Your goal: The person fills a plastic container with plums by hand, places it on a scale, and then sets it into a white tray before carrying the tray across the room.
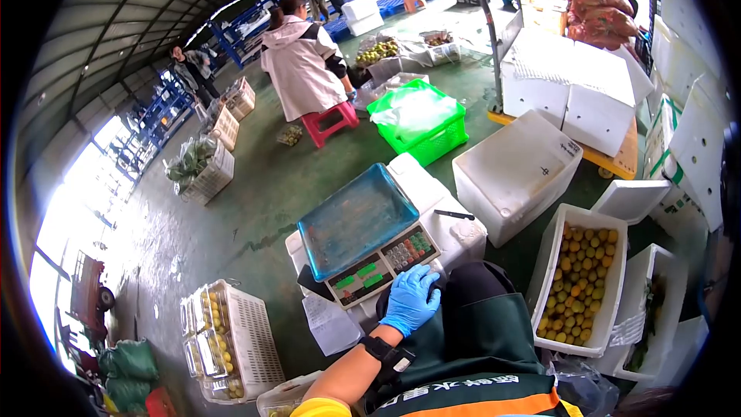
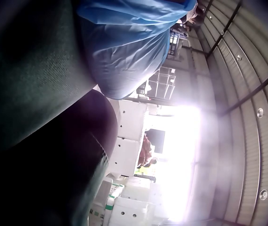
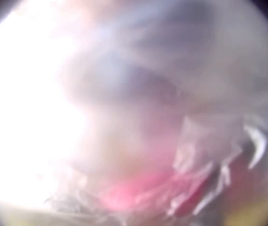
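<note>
My left hand [image 1: 411, 299], in a blue glove, rests on my knee with its fingers relaxed and nothing held. In the left wrist view the same blue glove [image 2: 127, 52] lies against dark clothing. Just beyond the fingers stands a weighing scale [image 1: 382, 262] with a blue tray [image 1: 357, 220], a keypad and green displays, on white foam boxes. A dark, slim, pen-like item [image 1: 454, 215] lies right of the scale. My right hand is outside the head view; the right wrist view shows only blurred clear plastic film [image 3: 204, 146] with pink and grey patches.
A foam box [image 1: 540, 289] of yellow-orange fruit stands at the right. A lidded foam box [image 1: 513, 174] and a green crate [image 1: 424, 135] stand ahead. At the left is a white crate [image 1: 251, 340] with packed fruit. A person [image 1: 305, 69] sits on a red stool [image 1: 330, 123].
</note>
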Demonstrator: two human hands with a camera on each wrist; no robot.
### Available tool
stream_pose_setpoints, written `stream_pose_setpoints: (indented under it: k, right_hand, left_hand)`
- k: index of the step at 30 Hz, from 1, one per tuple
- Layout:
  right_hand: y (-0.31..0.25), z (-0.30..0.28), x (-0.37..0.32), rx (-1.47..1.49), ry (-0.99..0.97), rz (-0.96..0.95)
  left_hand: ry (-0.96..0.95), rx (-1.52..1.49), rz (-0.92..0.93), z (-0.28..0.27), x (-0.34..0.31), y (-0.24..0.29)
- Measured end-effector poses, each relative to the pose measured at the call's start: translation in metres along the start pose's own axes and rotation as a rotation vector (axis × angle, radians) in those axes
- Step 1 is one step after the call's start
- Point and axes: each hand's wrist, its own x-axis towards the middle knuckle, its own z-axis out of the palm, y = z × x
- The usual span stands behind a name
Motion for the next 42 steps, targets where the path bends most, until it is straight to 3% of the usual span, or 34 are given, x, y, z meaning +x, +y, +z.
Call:
stream_pose_setpoints:
  k: [9, 13, 16, 17, 18, 20, 21, 22, 24, 26, 27, 28, 30, 32, 34, 35, 36, 37, 38, 40, 42]
  right_hand:
    - [-0.11, -0.029, -0.032, 0.515, 0.06, -0.024]
    - [-0.178, -0.045, -0.064, 0.733, 0.02, -0.104]
    - [-0.247, -0.036, -0.1, 0.784, -0.154, -0.221]
    - [-0.276, -0.024, -0.119, 0.71, -0.24, -0.312]
    - [-0.306, -0.006, -0.137, 0.551, -0.318, -0.502]
    - [-0.339, 0.041, -0.169, 0.242, -0.392, -1.004]
    - [-0.353, 0.063, -0.186, 0.09, -0.439, -1.231]
    - [-0.395, 0.061, -0.207, -0.359, -0.599, -1.536]
    - [-0.402, 0.097, -0.215, -0.658, -0.595, -1.772]
    - [-0.397, 0.134, -0.209, -0.655, -0.507, -1.942]
    - [-0.389, 0.149, -0.206, -0.526, -0.505, -1.903]
    - [-0.388, 0.153, -0.205, -0.376, -0.413, -1.917]
    - [-0.387, 0.14, -0.193, -0.051, -0.16, -1.922]
    - [-0.388, 0.107, -0.159, 0.006, -0.115, -1.72]
    - [-0.39, 0.092, -0.096, -0.342, -0.164, -1.175]
    - [-0.355, 0.118, -0.028, -0.019, 0.247, -1.321]
    - [-0.331, 0.131, 0.031, 0.277, 0.0, -0.932]
    - [-0.313, 0.133, 0.08, 0.077, -0.001, -0.768]
    - [-0.295, 0.144, 0.117, 0.076, -0.089, -0.617]
    - [-0.287, 0.17, 0.147, 0.045, -0.246, -0.527]
    - [-0.285, 0.208, 0.161, -0.22, -0.363, -0.603]
  left_hand:
    - [0.042, -0.085, -0.006, -0.009, 0.0, -0.001]
    - [0.12, -0.334, 0.006, -0.01, 0.005, -0.007]
    - [0.144, -0.706, -0.122, -0.011, 0.015, 0.003]
    - [0.065, -0.738, -0.138, -0.011, 0.017, 0.004]
    - [-0.083, -1.032, -0.248, -0.021, 0.024, 0.012]
    - [-0.407, -1.603, -0.477, -0.053, 0.041, 0.038]
    - [-0.554, -1.697, -0.495, -0.059, 0.043, 0.042]
    - [-0.61, -1.774, -0.517, -0.056, 0.04, 0.046]
    - [-0.59, -1.908, -0.543, -0.05, 0.033, 0.046]
    - [-0.384, -1.835, -0.715, -0.046, 0.031, 0.046]
    - [-0.292, -1.705, -0.664, -0.054, 0.03, 0.055]
    - [-0.188, -1.728, -0.775, -0.049, 0.021, 0.05]
    - [-0.032, -1.757, -0.774, -0.048, 0.012, 0.056]
    - [-0.02, -1.562, -0.731, -0.044, 0.005, 0.045]
    - [-0.002, -1.552, -0.711, -0.042, 0.004, 0.044]
    - [-0.003, -1.546, -0.705, -0.043, 0.005, 0.045]
    - [-0.007, -1.535, -0.697, -0.042, 0.01, 0.048]
    - [-0.04, -1.545, -0.638, -0.035, 0.016, 0.051]
    - [-0.064, -1.553, -0.635, -0.027, 0.024, 0.057]
    - [-0.108, -1.569, -0.632, -0.012, 0.037, 0.068]
    - [-0.107, -1.52, -0.633, 0.0, 0.045, 0.073]
